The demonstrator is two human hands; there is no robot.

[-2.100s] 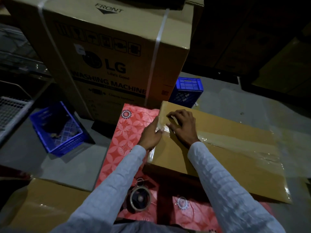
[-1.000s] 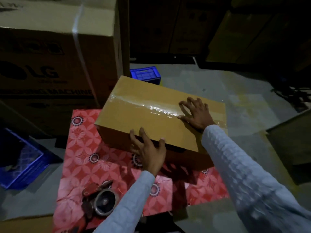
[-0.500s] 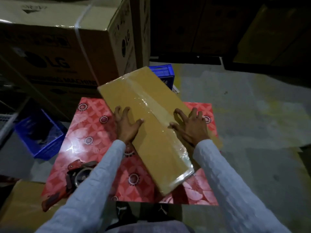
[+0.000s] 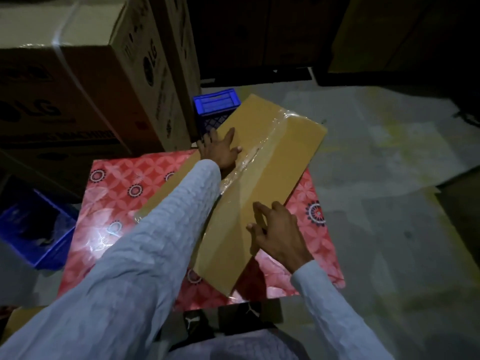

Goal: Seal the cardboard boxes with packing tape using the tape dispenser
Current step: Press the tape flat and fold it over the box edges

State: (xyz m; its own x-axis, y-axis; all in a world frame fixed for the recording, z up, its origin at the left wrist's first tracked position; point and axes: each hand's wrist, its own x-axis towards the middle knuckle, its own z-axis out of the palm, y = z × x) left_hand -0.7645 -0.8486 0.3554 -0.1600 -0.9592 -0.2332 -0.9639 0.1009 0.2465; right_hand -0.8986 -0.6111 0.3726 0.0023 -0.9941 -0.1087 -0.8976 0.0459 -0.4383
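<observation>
So both hands are flat on the cardboard box, fingers spread and not gripping anything. Left hand presses on its far left part, right beside the shiny clear tape strip running lengthwise down the top; right hand lies on the near right edge. Box sits diagonally on a red floral-print mat. Behind, a big carton reads "LG" and part of "MACHINE". Blue plastic crates sit behind the box and at the left.
</observation>
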